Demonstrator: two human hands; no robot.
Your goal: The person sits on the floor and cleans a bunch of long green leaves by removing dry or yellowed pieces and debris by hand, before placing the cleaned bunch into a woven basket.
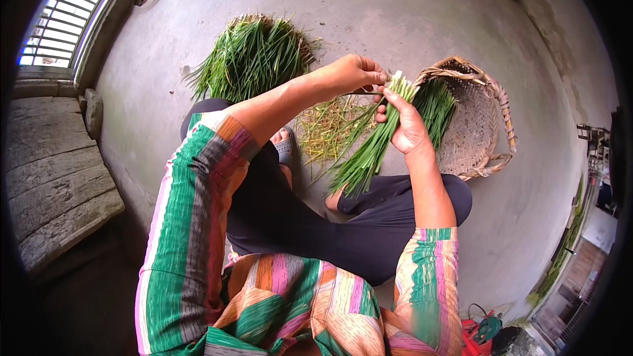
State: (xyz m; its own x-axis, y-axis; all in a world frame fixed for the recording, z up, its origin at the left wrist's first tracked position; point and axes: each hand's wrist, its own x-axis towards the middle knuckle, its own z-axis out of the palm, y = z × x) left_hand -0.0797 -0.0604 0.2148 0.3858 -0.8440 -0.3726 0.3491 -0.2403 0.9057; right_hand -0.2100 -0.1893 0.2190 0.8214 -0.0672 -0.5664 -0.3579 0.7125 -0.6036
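My right hand (408,126) is closed around a bundle of long green leafy stalks (368,158), which look like garlic chives. Their pale cut ends point up and away, and the leaf tips hang towards my lap. My left hand (371,76) is at the pale ends, with thumb and forefinger brought together. A thin dark strand runs below it towards the bundle; whether the fingers grip it is unclear. A large heap of similar green stalks (252,57) lies on the floor beyond my left forearm. More green stalks (437,111) lie in a woven basket (470,128) beside my right hand.
Yellowish plant trimmings (331,131) are scattered on the concrete floor (366,15) between heap and basket. My sandalled foot (283,146) is beside them. Weathered wooden boards (54,158) and a barred opening (74,10) are at the left. A red object (477,333) stands at the lower right.
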